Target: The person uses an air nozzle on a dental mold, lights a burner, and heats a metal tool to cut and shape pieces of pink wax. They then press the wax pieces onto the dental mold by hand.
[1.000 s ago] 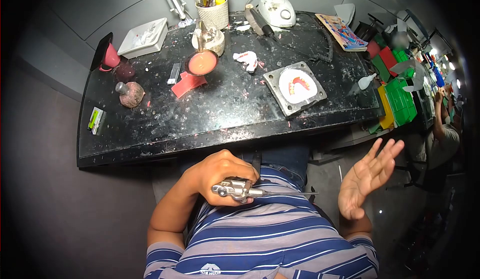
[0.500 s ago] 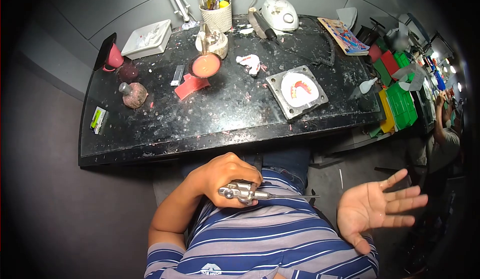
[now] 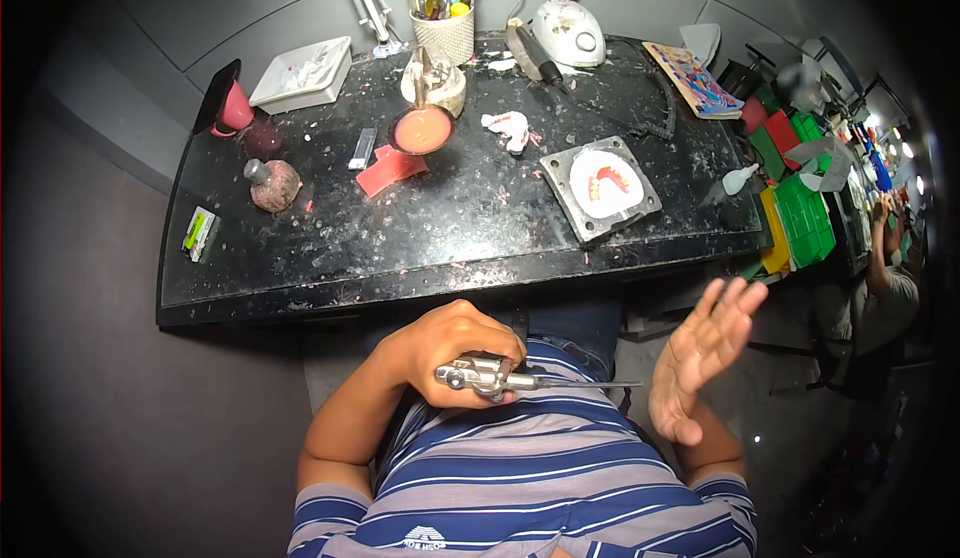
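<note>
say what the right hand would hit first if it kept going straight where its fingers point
The right hand is open and empty, fingers aimed up and to the right. Along that line it would likely meet the yellow and green bins beside the black worktable first, though depth is unclear; it may be lower.

**Fisheye view, bright centre, dark rim**

The head view is strongly barrel-distorted: the surface bows outward, and straight edges curve towards the frame borders. A heavy dark vignette swallows all four corners, deepest on the left and the lower right. Light falls from above onto the middle of the scene, leaving soft, short shadows beside the objects. The glossy black top catches pale sheen along its near edge and near the left end. At far right, small bright lamps flare into white spots, and that area is dim and soft. The left hand appears sharp; the raised right hand is slightly blurred.
</note>
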A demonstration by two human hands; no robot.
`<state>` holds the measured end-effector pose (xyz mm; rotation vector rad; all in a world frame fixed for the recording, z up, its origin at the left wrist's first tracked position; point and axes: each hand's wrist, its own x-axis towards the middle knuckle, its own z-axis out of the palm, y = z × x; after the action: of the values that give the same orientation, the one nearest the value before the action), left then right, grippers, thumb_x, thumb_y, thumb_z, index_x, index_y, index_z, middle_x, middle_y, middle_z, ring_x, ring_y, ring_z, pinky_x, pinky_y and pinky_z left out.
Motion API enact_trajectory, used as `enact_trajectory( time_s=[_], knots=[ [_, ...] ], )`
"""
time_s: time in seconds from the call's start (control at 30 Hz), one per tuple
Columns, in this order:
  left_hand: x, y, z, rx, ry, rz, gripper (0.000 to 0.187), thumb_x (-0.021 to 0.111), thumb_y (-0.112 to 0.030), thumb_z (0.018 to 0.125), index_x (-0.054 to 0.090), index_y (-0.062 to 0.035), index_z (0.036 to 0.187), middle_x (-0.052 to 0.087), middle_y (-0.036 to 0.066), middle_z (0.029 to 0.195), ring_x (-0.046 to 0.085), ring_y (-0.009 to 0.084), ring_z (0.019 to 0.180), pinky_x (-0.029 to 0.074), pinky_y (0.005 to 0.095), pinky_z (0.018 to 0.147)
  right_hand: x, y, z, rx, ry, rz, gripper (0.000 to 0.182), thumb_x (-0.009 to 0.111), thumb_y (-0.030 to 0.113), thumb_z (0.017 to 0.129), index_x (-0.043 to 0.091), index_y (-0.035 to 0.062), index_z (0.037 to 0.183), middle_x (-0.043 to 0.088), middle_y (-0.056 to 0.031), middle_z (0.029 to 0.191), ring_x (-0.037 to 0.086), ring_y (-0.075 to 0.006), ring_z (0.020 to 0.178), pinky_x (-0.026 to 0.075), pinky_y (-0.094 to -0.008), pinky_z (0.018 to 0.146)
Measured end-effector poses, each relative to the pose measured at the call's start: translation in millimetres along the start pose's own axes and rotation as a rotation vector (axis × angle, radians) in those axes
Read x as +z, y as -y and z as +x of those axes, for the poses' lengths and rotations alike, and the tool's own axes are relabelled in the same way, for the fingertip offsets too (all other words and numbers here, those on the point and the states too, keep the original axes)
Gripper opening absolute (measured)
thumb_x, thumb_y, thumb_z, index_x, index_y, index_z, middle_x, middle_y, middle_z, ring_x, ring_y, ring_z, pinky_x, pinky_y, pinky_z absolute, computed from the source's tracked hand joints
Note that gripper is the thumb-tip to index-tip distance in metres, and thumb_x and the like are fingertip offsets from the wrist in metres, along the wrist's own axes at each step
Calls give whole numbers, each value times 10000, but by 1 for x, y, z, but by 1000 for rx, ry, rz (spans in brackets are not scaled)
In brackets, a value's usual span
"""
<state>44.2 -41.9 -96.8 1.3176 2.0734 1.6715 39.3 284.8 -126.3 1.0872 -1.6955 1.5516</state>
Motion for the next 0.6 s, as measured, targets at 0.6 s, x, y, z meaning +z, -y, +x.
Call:
enact_trajectory(
  time_s=[0.6],
  knots=[
    [0,0,2,43,-69,-48,235,873,-141,784,656,-53,804,726,117,801,710,304,662,528,367,591,-13,-24,5,224,-9,-268,1103,177,842,1022,-6,4,1714,-213,-226,1778,-139,-380,1660,-102,-561,1312]
  ],
)
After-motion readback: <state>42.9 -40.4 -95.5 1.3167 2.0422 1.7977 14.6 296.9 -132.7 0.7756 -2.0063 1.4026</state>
